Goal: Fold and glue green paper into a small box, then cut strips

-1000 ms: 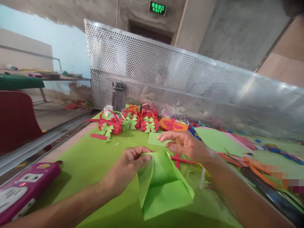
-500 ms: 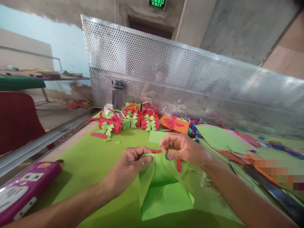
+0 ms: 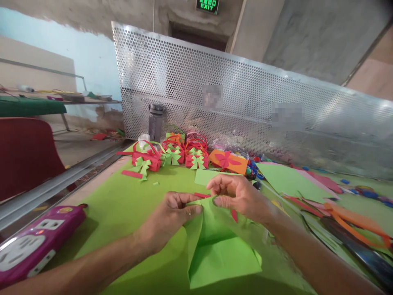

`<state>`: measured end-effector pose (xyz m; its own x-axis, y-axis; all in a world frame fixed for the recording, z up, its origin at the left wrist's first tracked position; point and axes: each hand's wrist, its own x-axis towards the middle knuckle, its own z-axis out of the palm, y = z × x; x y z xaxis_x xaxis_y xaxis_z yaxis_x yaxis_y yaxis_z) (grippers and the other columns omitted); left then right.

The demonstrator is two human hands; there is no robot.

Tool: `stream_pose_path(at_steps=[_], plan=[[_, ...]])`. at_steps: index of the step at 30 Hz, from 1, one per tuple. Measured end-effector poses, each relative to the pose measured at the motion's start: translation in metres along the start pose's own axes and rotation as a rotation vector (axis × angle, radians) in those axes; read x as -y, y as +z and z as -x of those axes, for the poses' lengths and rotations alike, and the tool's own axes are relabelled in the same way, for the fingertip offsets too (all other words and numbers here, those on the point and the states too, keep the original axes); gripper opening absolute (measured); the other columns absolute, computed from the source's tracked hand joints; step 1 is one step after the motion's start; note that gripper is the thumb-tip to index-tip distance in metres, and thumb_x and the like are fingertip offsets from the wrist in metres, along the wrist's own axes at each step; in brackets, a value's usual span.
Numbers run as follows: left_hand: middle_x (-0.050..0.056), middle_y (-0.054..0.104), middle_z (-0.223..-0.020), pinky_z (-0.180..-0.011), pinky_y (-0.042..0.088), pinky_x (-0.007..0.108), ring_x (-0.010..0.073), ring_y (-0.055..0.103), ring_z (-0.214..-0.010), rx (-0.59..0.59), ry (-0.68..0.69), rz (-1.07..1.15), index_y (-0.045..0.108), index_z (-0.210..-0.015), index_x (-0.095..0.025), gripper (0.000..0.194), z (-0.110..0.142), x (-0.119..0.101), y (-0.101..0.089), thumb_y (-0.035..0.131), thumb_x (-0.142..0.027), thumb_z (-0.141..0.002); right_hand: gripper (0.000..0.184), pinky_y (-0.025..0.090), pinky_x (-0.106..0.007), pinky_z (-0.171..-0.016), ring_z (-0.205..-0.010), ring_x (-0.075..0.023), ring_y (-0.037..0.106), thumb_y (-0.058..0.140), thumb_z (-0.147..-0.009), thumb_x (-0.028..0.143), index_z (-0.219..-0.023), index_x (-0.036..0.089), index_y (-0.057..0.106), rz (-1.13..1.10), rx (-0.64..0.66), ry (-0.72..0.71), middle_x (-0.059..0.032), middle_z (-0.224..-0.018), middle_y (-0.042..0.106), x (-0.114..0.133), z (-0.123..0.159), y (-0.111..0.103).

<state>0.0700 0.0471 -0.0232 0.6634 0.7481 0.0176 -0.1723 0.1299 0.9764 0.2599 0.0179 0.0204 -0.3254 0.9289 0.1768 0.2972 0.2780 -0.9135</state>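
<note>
Green paper (image 3: 225,256): left hand (image 3: 168,215) pinches the top edge, likely to steady it; right hand (image 3: 241,198), fingers curled, sets thumb against the opposite fold, pinch unclear.

Between the purple power strip (image 3: 41,233) and the left hand (image 3: 168,219), bare tabletop (image 3: 113,209) leaves a passage; ahead, red baskets (image 3: 153,164) and a bottle (image 3: 156,127) block it, backed by a perforated metal panel (image 3: 190,73); folded green paper (image 3: 224,258) spans the gap to the right hand (image 3: 238,196); orange strips (image 3: 353,215) and a black object (image 3: 357,243) obstruct the right.
</note>
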Motion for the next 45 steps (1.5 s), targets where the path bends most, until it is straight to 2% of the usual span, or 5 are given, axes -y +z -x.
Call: stream_pose_path(at_steps=[11,19,25,33,45], plan=[[0.000,0.065,-0.063,-0.055,0.038,0.020,0.0089,0.052,-0.056,-0.024,-0.054,0.021,0.069,-0.070,-0.014,0.023,0.001,0.003,0.002,0.075,-0.034,-0.062,0.021,0.042,-0.024,-0.062,-0.068,-0.0099,0.052,0.060,-0.073,0.020,-0.093,0.017,0.055,0.147,-0.077,0.048,0.0020,-0.075,0.054,-0.003,0.000,0.009],[-0.001,0.061,-0.060,-0.053,0.040,0.022,0.0104,0.051,-0.054,-0.205,0.054,0.059,0.065,-0.072,-0.013,0.023,0.000,0.004,0.001,0.071,-0.035,-0.066,0.027,0.046,-0.037,-0.075,-0.087,-0.0213,0.056,0.049,-0.086,0.040,-0.092,0.015,0.058,0.999,-0.348,-0.325,-0.0083,-0.092,0.060,0.015,0.018,0.016],[-0.001,0.061,-0.063,-0.052,0.039,0.020,0.0097,0.049,-0.054,-0.293,0.140,0.011,0.066,-0.078,-0.014,0.022,0.003,-0.002,0.004,0.069,-0.034,-0.068,0.023,0.047,-0.038,-0.071,-0.083,-0.0226,0.053,0.046,-0.086,0.015,-0.106,0.013,0.059,1.409,-0.377,-0.449,-0.0087,-0.085,0.058,0.008,0.022,0.028],[0.000,0.068,-0.079,-0.067,0.045,0.024,0.0143,0.055,-0.073,-0.331,0.105,-0.061,0.063,-0.111,-0.016,0.045,0.006,0.001,0.007,0.069,-0.031,-0.069,0.036,0.044,-0.040,-0.065,-0.068,-0.0211,0.050,0.035,-0.084,0.003,-0.106,0.009,0.063,1.567,-0.391,-0.583,-0.0089,-0.070,0.056,0.004,0.019,0.039],[0.001,0.072,-0.088,-0.082,0.045,0.030,0.0189,0.060,-0.087,-0.240,0.187,0.001,0.070,-0.097,-0.019,0.027,0.007,0.000,0.010,0.067,-0.028,-0.073,0.031,0.043,-0.044,-0.072,-0.064,-0.0186,0.050,0.041,-0.085,0.005,-0.110,0.008,0.061,1.686,-0.432,-0.635,-0.0065,-0.066,0.058,0.003,0.019,0.044]])
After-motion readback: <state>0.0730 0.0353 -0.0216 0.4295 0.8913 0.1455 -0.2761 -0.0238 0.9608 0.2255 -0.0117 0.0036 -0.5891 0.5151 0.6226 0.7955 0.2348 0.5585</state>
